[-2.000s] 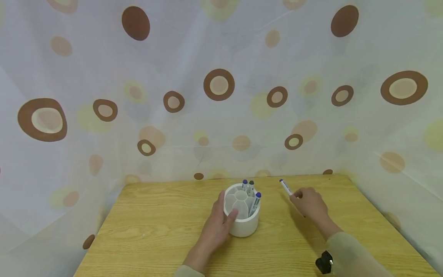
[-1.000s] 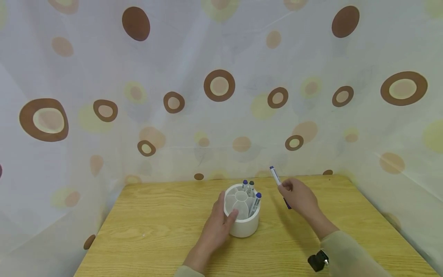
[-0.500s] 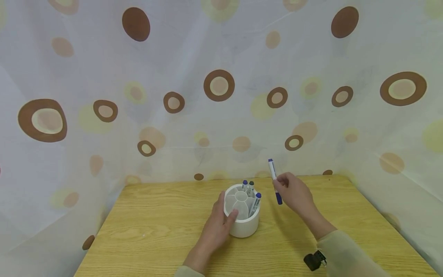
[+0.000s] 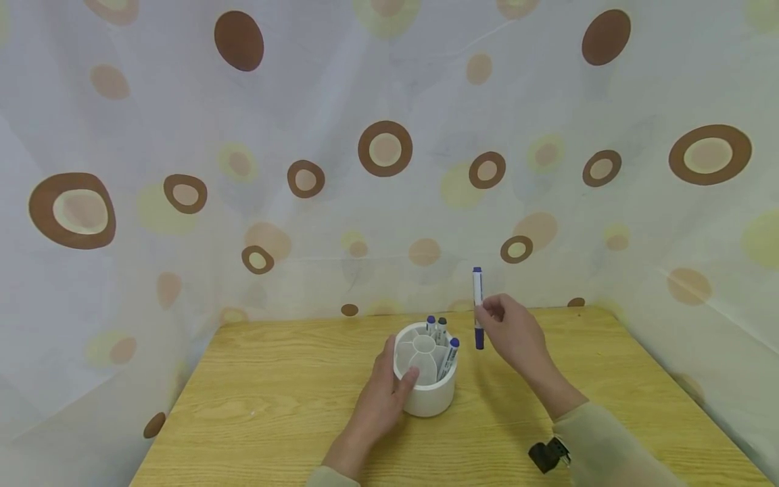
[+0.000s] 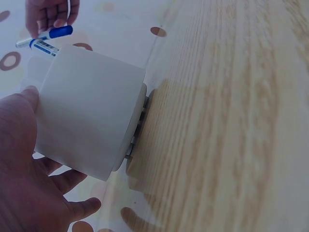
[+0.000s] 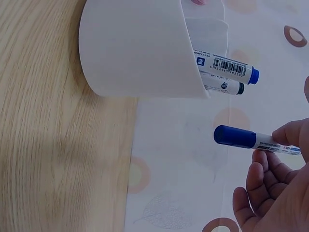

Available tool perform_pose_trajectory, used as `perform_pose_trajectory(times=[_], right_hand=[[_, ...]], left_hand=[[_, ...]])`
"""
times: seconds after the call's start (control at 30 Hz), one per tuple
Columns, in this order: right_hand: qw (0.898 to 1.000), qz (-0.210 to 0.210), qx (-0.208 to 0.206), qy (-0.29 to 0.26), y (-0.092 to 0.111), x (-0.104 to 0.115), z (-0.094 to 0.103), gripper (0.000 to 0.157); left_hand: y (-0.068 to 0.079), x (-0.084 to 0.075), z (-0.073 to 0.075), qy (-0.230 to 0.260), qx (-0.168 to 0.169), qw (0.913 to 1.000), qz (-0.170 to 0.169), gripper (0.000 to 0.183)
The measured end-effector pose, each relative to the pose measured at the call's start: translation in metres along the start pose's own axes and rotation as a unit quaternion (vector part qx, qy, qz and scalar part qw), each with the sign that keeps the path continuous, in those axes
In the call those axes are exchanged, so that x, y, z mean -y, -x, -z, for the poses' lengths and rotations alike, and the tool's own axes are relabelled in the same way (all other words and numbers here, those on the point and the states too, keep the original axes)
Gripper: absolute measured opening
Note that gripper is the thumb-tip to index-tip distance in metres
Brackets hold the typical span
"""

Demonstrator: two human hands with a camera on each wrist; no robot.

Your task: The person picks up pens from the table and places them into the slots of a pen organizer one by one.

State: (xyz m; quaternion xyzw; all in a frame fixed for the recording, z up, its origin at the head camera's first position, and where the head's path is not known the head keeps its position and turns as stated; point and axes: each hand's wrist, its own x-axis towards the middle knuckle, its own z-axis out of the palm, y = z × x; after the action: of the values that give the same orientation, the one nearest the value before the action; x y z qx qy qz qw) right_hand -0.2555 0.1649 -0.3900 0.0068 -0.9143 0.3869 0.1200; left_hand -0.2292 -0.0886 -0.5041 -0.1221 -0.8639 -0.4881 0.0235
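Note:
A round white pen holder [image 4: 428, 402] with several compartments stands upright on the table. My left hand [image 4: 379, 404] holds it from the left, thumb over the rim and fingers round the outer wall. Three markers lean in its right and back compartments: one with a blue end [image 4: 448, 358], another blue-ended one [image 4: 431, 322] and a dark-ended one [image 4: 442, 325]. To the right of the holder, above the table, my right hand [image 4: 517, 335] pinches a whiteboard marker [image 4: 478, 287]. This marker is nearly upright, its blue cap [image 6: 234, 136] pointing down, apart from the holder.
The wooden table [image 4: 274, 399] carries the holder near its middle. A hanging sheet [image 4: 304, 135] with brown and yellow ovals stands behind and on both sides. A black device [image 4: 548, 454] sits at my right wrist.
My right hand has moved left and upward, closer to the holder, with the whiteboard marker. The marker has turned from slanted to nearly upright. My left hand and the holder stay in place.

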Motion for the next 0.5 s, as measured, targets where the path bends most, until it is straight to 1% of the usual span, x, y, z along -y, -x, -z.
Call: perform_pose_trajectory(times=[0.5], right_hand=[[0.999, 0.022, -0.019, -0.039, 0.001, 0.015, 0.003, 0.042]], left_hand=[[0.0, 0.001, -0.001, 0.0, -0.003, 1.0, 0.0, 0.082]])
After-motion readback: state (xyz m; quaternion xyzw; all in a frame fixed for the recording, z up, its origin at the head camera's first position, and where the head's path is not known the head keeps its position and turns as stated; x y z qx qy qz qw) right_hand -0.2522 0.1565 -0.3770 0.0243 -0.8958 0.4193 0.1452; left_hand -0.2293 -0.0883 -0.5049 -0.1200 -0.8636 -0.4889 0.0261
